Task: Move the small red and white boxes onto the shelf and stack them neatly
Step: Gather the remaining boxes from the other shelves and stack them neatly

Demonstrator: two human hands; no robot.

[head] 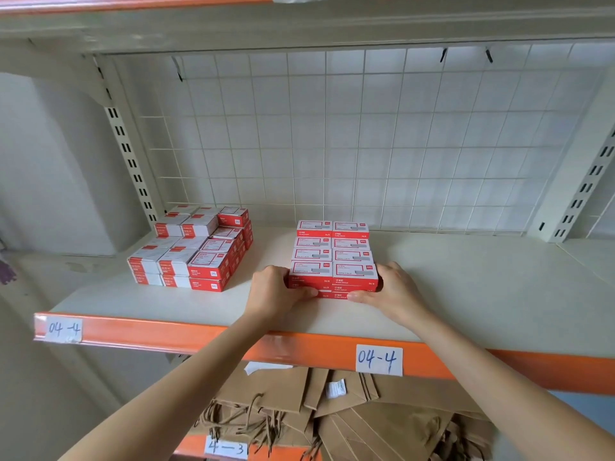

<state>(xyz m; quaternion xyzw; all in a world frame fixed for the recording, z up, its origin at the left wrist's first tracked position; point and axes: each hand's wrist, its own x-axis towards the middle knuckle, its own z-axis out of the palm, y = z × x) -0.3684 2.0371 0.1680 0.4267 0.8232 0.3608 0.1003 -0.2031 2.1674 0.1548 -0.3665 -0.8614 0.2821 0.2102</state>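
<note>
Both hands [276,289] grip box block [333,261], long axis front-to-back.

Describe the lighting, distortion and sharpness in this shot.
Head view: soft, even light, no glare; faint shadows beside the boxes on the shelf. Wide-angle bend curves the orange beam and splays the uprights. Box print is too soft to read; the labels read clearly. Both hands, left hand and right hand, look sharp.

wire grid back panel [332,134], handwritten shelf labels [379,360], brown paper bags [349,417] below
</note>
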